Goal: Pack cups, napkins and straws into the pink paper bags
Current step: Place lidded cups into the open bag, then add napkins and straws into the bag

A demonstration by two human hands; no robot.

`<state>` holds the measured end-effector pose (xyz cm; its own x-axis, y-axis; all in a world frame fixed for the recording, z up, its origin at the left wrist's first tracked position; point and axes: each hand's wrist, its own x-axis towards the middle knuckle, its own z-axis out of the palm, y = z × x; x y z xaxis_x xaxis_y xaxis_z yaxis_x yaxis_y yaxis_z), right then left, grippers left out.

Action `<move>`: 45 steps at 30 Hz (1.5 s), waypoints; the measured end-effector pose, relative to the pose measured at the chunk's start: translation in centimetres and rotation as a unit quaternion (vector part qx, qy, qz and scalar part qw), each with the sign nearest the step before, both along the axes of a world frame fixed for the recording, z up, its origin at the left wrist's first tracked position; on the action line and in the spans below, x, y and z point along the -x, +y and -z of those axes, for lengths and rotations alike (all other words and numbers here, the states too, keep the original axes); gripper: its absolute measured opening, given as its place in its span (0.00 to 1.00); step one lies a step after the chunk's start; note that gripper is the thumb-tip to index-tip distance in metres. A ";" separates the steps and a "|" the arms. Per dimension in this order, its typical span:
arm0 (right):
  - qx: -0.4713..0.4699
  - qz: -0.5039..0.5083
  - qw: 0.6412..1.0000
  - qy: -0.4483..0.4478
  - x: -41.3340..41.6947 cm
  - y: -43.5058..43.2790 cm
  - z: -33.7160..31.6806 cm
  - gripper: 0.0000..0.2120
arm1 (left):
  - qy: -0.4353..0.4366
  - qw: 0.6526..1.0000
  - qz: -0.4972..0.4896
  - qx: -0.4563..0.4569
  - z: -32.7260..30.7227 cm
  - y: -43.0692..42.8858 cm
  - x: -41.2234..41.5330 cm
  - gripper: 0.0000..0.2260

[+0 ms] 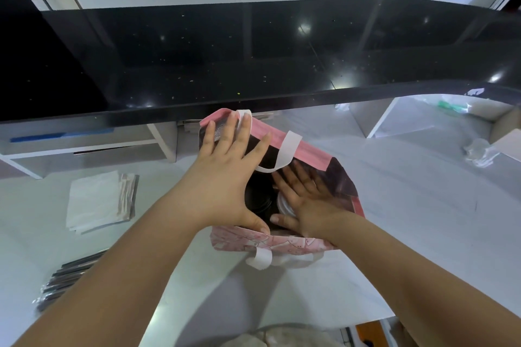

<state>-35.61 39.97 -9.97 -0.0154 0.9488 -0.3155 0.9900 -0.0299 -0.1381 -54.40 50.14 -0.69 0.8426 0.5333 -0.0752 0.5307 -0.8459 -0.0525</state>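
A pink paper bag point(310, 153) with white handles stands open on the white counter, just below the black ledge. My left hand point(225, 172) lies flat over the bag's left opening, fingers straight and spread, thumb on the near rim. My right hand point(304, 200) reaches inside the bag with straight fingers, resting on a white-lidded cup point(283, 205). A dark-lidded cup point(258, 197) sits beside it in the bag, partly hidden by my left hand. A stack of white napkins point(95, 200) lies to the left. Wrapped straws point(67, 276) lie at the lower left.
A glossy black raised ledge point(253, 59) runs across above the bag. White shelf compartments point(158, 144) sit under it. Crumpled clear plastic point(479, 152) lies at the right, with green-and-clear packaging point(451, 105) in a far right compartment.
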 end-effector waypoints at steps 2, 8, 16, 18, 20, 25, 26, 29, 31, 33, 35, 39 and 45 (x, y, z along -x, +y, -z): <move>0.001 0.004 1.000 0.015 -0.1 -0.3 0.3 0.41 | 0.007 1.000 -0.001 -0.003 0.0 -0.3 -0.2 0.65; 0.054 0.006 0.999 0.004 -0.1 0.2 -0.6 0.39 | -0.002 1.000 -0.008 0.026 -0.5 -0.4 -0.1 0.64; -0.010 0.004 0.998 0.060 -0.6 1.3 -8.7 0.28 | -0.106 0.987 -0.023 0.117 -1.4 0.8 0.6 0.55; -0.024 0.003 0.997 0.070 -0.6 0.8 -10.0 0.23 | -0.126 0.985 -0.034 0.114 -1.4 0.9 0.8 0.51; -0.047 -0.003 0.996 0.080 -0.3 0.2 -11.0 0.19 | -0.152 0.983 -0.048 0.095 -1.6 0.7 0.9 0.46; -0.163 0.028 0.979 0.117 -1.0 -1.4 -12.3 0.11 | -0.282 0.953 -0.089 0.062 -2.2 -0.4 1.3 0.28; -0.191 0.044 0.970 0.143 -1.3 -1.8 -12.3 0.11 | -0.312 0.943 -0.101 0.063 -2.2 -0.6 1.5 0.26; -0.299 0.090 0.915 0.255 -2.1 -3.4 -11.9 0.14 | -0.407 0.900 -0.132 0.084 -1.6 -1.3 2.5 0.20; -0.373 0.126 0.863 0.317 -2.6 -4.5 -10.8 0.14 | -0.460 0.867 -0.162 0.097 -0.6 -1.9 3.4 0.16; -0.402 0.184 0.806 0.393 -3.1 -5.3 -9.3 0.10 | -0.509 0.823 -0.215 0.133 0.6 -2.7 4.4 0.14; -0.394 0.227 0.739 0.497 -3.8 -6.0 -7.5 0.08 | -0.557 0.769 -0.243 0.197 2.0 -3.2 5.5 0.15; -0.340 0.230 0.704 0.580 -5.0 -7.3 -4.0 0.15 | -0.604 0.675 -0.219 0.362 4.9 -4.1 7.6 0.20; -0.243 0.217 0.702 0.633 -5.8 -8.5 0.0 0.17 | -0.571 0.653 -0.246 0.433 8.1 -5.9 7.5 0.22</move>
